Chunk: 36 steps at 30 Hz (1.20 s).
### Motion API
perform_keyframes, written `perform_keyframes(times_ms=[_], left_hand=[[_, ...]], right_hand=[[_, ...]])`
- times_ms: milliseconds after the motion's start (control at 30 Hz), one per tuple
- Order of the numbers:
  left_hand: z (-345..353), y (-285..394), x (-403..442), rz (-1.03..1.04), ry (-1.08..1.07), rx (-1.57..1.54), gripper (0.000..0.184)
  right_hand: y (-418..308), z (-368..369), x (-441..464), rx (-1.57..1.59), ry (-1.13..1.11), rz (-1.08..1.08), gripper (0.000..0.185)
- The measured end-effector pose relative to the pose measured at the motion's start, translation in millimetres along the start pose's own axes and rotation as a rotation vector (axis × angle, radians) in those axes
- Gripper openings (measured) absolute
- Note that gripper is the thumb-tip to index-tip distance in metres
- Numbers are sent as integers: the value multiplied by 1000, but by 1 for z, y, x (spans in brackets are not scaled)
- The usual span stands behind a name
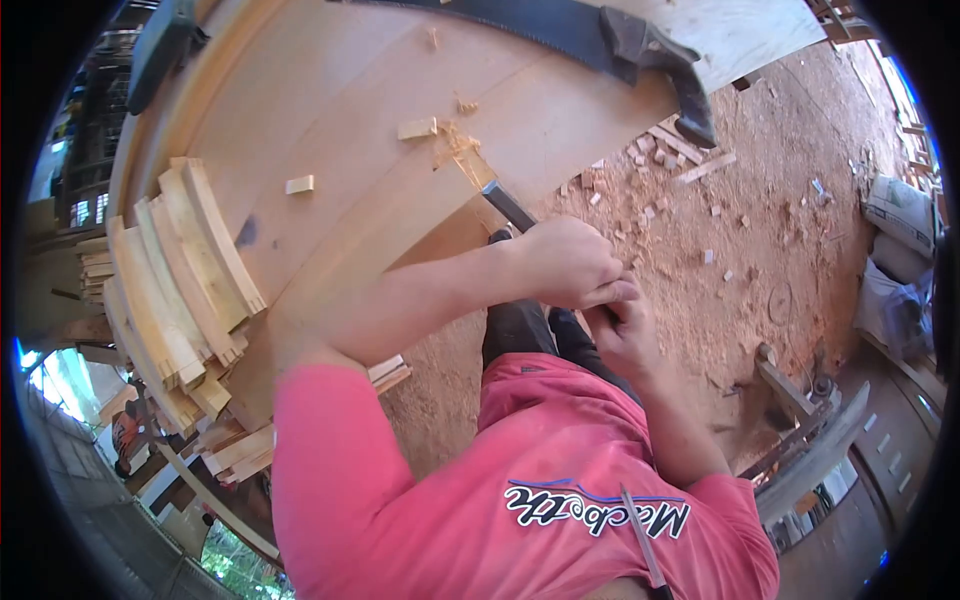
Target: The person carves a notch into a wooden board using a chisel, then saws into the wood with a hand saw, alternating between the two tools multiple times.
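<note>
Steel-tipped chisel (508, 205) out front, & it's in the L hand (570, 262): fist closed tight round the tool, grip end hidden by fingers. R hand (622, 322) is right up against it, just behind & to the R, fingers curled in; can't tell if it has hold of the handle too. Blade angles fwd & L from the L hand, tip at the edge of the wooden desk (340, 110), touching or v. near a pale cut spot w/ curly shavings (460, 145) round it.

Fwd-L of the L hand, a small wood block (417, 129) lies just beside the shavings; 2nd block (300, 185) sits farther L, well apart. Far L of the hand, approx. level w/ it, a stack of curved wood strips (190, 270). Fwd of both hands, a handsaw (560, 35) lies flat, its dark handle over toward the R.

R of the R hand, down below, the floor (740, 270) is covered in reddish-brown dust & scattered offcuts (660, 150), w/ pale sacks (900, 225) at far R.
</note>
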<state>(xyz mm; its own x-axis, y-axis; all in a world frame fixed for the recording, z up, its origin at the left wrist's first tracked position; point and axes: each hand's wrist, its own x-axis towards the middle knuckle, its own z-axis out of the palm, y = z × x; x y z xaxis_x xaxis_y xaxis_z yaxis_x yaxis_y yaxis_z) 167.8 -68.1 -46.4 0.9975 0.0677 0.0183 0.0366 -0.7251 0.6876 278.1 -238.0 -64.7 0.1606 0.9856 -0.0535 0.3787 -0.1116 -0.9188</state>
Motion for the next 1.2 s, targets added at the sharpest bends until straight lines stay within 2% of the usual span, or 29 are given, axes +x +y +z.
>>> perform_keyframes(times_ms=[67, 567, 633, 767, 867, 933, 1000, 1033, 1067, 1100, 1133, 1200], left_hand=[[-8, 2, 10, -81, -271, 23, 61], [-19, -6, 8, -81, -127, -111, 62], [-25, -13, 3, -106, -123, -66, 61], [-23, -13, 7, -181, -144, -63, 56], [-11, 2, 4, -95, -137, -145, 61], [-20, 3, 2, -133, -177, -171, 60], [-26, -11, 2, -241, -125, -168, 58], [-38, -13, 5, -302, -230, -145, 56], [-37, -11, 6, -302, -221, -144, 56], [-34, -6, 7, -242, -257, -171, 54], [-31, -2, 7, -181, -296, -203, 53], [-31, 3, 7, -199, -316, -217, 52]], right_hand=[[-4, -4, 2, -12, 11, 56, 14], [-33, -17, 23, -173, -93, 154, 18], [-33, 4, 29, 7, 27, 62, 22], [-31, 3, 32, 86, 119, 100, 18], [-32, -8, 10, -11, -20, 11, 21], [-44, -6, 9, -157, -72, 115, 20], [-48, 2, 23, -214, -96, 112, 26], [-51, 3, 29, -199, -107, 181, 25], [-53, 3, 32, -182, -120, 250, 25], [-50, 0, 28, -223, -123, 153, 27], [-51, -2, 22, -224, -131, 151, 27], [-52, -5, 12, -203, -79, 136, 22]])
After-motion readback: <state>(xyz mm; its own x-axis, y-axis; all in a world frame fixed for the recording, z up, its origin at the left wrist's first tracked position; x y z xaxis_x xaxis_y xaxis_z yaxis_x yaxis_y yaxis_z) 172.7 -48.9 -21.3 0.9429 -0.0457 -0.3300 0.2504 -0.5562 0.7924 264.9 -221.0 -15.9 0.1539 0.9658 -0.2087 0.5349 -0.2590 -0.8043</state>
